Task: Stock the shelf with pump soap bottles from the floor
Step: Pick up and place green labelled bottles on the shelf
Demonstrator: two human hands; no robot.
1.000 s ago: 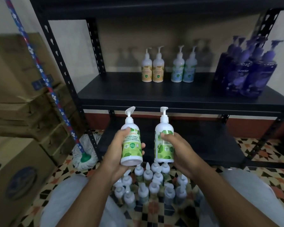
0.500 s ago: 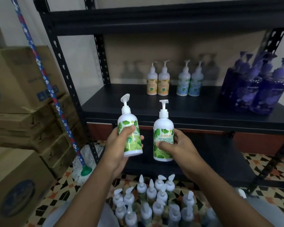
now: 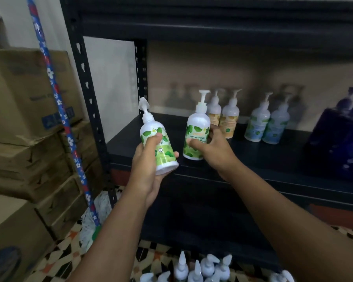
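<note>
Your left hand (image 3: 149,171) grips one bottle (image 3: 159,147), your right hand (image 3: 214,151) a second bottle (image 3: 197,135), at the shelf (image 3: 253,159); many floor bottles (image 3: 202,267) wait.

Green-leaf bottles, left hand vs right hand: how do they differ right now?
Pose: left-hand bottle tilts, pump leaning left; right-hand bottle stands about upright.
Place: left-hand bottle hangs before the shelf edge; right-hand bottle is low over the shelf's front, contact unclear.
Label: right-hand bottle shows ANTIBACTERIAL text; left-hand bottle shows another side.
Shared: white pump bottles, green leaf labels; left hand and right hand each grip one.
</note>
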